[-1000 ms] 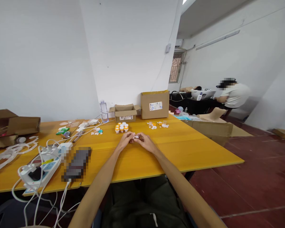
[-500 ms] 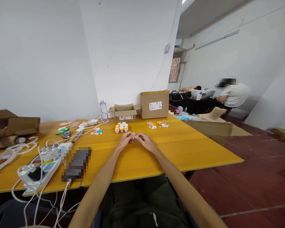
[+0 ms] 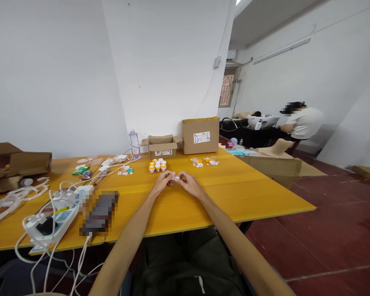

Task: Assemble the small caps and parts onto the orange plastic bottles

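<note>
Over the middle of the yellow table point(image 3: 234, 193), my left hand point(image 3: 163, 182) and my right hand point(image 3: 189, 183) meet with fingers closed on a small white plastic part point(image 3: 176, 177). Its exact kind is too small to make out, and fingertips cover much of it. Just beyond my left hand stands a group of small white jars with orange bands point(image 3: 157, 165). Past my right hand lie loose white, clear and orange plastic pieces point(image 3: 204, 161). A few white and teal pieces point(image 3: 125, 170) lie to the left of the jars.
At the back stand an open carton point(image 3: 162, 148), a taller cardboard box point(image 3: 201, 136) and a clear bottle point(image 3: 135, 144). A power strip point(image 3: 61, 218) with white cables and a phone point(image 3: 100, 213) lie at left. Another person point(image 3: 305, 123) sits at the far right.
My right fingers have shifted slightly on the small white part, and more of it shows between the hands. Both arms stay in about the same place.
</note>
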The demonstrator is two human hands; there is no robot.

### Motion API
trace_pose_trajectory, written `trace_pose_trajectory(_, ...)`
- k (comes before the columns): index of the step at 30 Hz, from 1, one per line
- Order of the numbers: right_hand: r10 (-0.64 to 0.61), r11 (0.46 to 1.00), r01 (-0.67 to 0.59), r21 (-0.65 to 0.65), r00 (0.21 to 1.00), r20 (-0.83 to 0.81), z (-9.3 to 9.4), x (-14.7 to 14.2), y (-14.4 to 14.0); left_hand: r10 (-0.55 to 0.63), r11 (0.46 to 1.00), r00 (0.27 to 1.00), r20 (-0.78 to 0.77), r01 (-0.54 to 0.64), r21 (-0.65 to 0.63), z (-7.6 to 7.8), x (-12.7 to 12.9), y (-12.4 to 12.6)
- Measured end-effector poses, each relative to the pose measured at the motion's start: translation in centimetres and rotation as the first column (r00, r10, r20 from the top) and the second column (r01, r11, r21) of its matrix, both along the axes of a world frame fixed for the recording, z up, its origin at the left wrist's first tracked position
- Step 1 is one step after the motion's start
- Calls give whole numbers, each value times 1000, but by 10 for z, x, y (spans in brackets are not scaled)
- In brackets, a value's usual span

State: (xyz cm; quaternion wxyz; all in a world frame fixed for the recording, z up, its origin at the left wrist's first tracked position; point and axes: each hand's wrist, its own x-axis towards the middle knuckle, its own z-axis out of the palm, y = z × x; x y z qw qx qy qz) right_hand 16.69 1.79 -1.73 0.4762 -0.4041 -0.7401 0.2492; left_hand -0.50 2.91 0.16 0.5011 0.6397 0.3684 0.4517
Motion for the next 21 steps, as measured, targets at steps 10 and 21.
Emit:
trace_pose_trajectory(10, -28, 999, 28, -42, 1000, 5, -2, -1, 1, 0, 1000, 1000, 3, 0, 9, 1, 1, 0)
trace_pose_trajectory(21, -42, 999, 43, -23, 997, 59, 7, -1, -5, -16, 1000, 1000, 25, 16, 11, 3, 1, -3)
